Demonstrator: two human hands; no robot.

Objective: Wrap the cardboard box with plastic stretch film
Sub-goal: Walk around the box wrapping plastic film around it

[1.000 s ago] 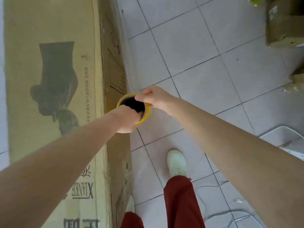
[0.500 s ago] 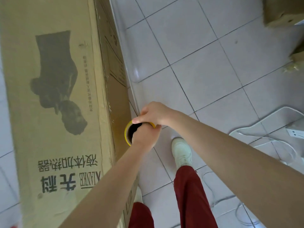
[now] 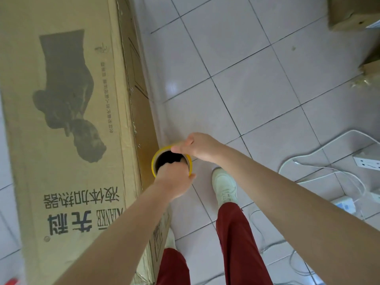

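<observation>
Box (image 3: 67, 120): long, lying on tile floor (image 3: 257, 89).
Roll (image 3: 154, 161): upright beside box.
Left hand (image 3: 174, 182): fingers curled inside roll's core.
Right hand (image 3: 197, 147): fingers gripping roll's rim.

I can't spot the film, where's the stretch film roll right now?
Mid-frame in the head view: the roll, held by the left hand and right hand, against the cardboard box's right side.

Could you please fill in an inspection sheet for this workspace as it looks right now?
Surface: pale tiled floor.
Job's things: large cardboard box; film roll with yellow-rimmed core beside the box's side; clear film stretched along that side.
Clutter: smaller boxes top right.
Hands: left hand fingers inside the core; right hand on its rim.
Cables: white cables, power strip.
Surroundings: nothing seen.
</observation>
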